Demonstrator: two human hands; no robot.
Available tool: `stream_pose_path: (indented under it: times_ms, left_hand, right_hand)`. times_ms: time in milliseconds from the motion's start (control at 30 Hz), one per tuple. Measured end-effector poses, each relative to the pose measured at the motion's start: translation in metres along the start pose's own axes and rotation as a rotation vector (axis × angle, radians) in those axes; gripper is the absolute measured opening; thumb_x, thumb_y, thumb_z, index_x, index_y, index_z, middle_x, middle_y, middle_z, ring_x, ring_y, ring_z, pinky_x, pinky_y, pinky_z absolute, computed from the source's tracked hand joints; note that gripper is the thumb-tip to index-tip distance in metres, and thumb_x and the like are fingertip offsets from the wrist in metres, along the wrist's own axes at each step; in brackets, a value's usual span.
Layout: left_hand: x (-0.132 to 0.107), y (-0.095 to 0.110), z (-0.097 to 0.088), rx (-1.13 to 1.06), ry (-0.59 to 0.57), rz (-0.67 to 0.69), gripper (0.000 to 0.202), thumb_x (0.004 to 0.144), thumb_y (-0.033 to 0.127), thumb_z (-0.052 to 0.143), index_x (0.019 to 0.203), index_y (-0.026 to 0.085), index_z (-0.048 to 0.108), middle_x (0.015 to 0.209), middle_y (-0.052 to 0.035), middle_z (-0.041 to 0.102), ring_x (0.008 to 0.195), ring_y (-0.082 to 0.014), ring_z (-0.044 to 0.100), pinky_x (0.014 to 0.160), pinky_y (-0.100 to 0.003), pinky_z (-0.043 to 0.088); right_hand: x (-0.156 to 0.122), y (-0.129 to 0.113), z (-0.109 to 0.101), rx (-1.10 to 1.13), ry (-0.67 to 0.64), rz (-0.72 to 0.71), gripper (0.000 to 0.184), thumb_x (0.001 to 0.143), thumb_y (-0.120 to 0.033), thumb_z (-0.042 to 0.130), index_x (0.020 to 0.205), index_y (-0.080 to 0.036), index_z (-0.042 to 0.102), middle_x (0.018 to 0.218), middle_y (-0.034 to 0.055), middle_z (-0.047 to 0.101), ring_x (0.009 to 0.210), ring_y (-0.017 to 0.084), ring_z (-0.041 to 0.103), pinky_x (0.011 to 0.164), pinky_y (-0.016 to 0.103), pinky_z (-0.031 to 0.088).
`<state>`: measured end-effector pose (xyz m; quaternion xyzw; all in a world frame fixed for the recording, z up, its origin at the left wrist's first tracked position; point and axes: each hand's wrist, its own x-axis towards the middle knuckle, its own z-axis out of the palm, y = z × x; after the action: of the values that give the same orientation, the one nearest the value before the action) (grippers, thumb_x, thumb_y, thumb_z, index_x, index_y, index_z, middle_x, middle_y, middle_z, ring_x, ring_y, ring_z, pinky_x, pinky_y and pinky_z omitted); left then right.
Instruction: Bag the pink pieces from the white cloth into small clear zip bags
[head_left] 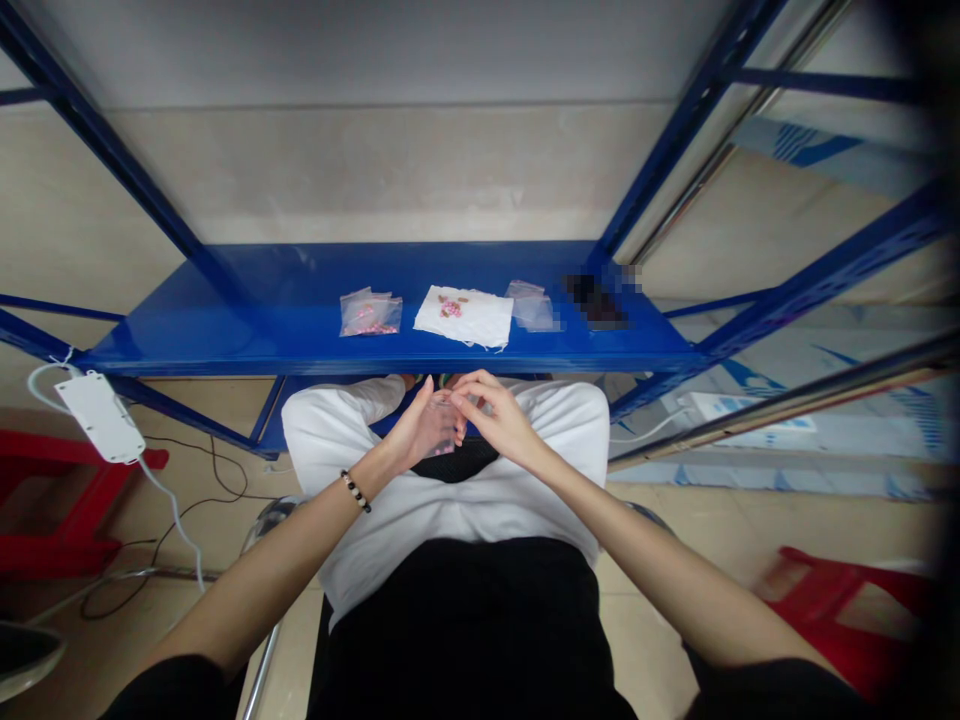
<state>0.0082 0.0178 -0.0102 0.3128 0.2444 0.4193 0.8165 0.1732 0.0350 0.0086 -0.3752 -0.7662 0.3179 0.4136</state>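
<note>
Head view: the left hand (421,432) and the right hand (496,415) meet below the shelf (225,335), and both pinch one clear bag (448,428).

Black sleeves (180,690), beaded bracelet (355,491), left wrist

Your left hand (421,432) and right hand (499,418) meet just below the blue shelf (247,335), both pinching a small clear bag (448,432). On the shelf lie a bag of pink pieces (370,314), a white sheet (480,322) and empty bags (532,305).
</note>
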Motion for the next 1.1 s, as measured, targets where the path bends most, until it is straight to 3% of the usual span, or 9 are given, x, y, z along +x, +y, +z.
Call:
stream_pose_path:
  times_ms: [233,433,533,667,733,867,1100]
  left_hand:
    - [-0.002,0.003,0.002,-0.104,0.017,-0.021,0.063,0.089,0.071,0.035,0.094,0.013,0.062,0.075,-0.0084,0.063,0.069,-0.0201,0.063,0.065,-0.034,0.053]
    - [-0.002,0.011,0.004,-0.149,0.039,0.053,0.062,0.090,0.069,0.036,0.096,0.013,0.063,0.074,-0.0075,0.061,0.068,-0.0205,0.062,0.063,-0.033,0.053]
    - [-0.002,0.016,0.004,-0.178,0.036,0.103,0.060,0.092,0.066,0.035,0.096,0.013,0.062,0.073,-0.0068,0.059,0.068,-0.0194,0.061,0.064,-0.032,0.052]
    - [-0.004,0.025,0.003,-0.221,0.034,0.160,0.057,0.093,0.064,0.037,0.097,0.012,0.062,0.074,-0.0067,0.059,0.068,-0.0191,0.060,0.064,-0.031,0.051]
    - [-0.005,0.030,0.003,-0.254,0.041,0.179,0.057,0.092,0.063,0.038,0.097,0.012,0.062,0.074,-0.0065,0.058,0.068,-0.0193,0.060,0.064,-0.032,0.050]
    - [-0.008,0.036,0.000,-0.316,0.075,0.220,0.056,0.091,0.064,0.041,0.097,0.012,0.062,0.076,-0.0072,0.060,0.068,-0.0200,0.061,0.064,-0.033,0.051]
    - [-0.007,0.040,-0.002,-0.324,0.104,0.239,0.057,0.091,0.066,0.039,0.097,0.014,0.061,0.076,-0.0071,0.061,0.068,-0.0206,0.062,0.062,-0.033,0.051]
  right_hand:
    - [-0.001,-0.003,-0.002,-0.006,0.016,0.025,0.019,0.094,-0.029,0.054,0.108,-0.024,0.067,0.106,0.0072,0.060,0.097,0.020,0.059,0.074,0.031,0.048]
    - [0.009,-0.001,-0.018,-0.013,0.164,0.010,0.020,0.094,-0.024,0.051,0.110,-0.023,0.064,0.108,0.0068,0.061,0.095,0.019,0.060,0.075,0.030,0.047]
    - [0.035,0.008,-0.036,-0.053,0.288,-0.030,0.019,0.094,-0.025,0.050,0.107,-0.022,0.064,0.105,0.0071,0.062,0.094,0.019,0.060,0.072,0.029,0.046]
    - [0.095,0.032,-0.061,-0.179,0.355,-0.090,0.017,0.090,-0.024,0.053,0.100,-0.019,0.066,0.100,0.0070,0.066,0.087,0.019,0.060,0.070,0.029,0.046]
    - [0.126,0.045,-0.069,-0.277,0.293,-0.099,0.014,0.087,-0.022,0.057,0.091,-0.018,0.069,0.092,0.0066,0.068,0.085,0.019,0.061,0.075,0.030,0.046]
    - [0.166,0.062,-0.071,-0.458,0.042,-0.047,0.013,0.082,-0.017,0.062,0.084,-0.017,0.074,0.088,0.0074,0.072,0.083,0.020,0.063,0.077,0.028,0.045]
    - [0.180,0.064,-0.064,-0.476,-0.107,0.000,0.011,0.078,-0.018,0.067,0.074,-0.017,0.077,0.078,0.0053,0.075,0.070,0.018,0.066,0.062,0.024,0.042]
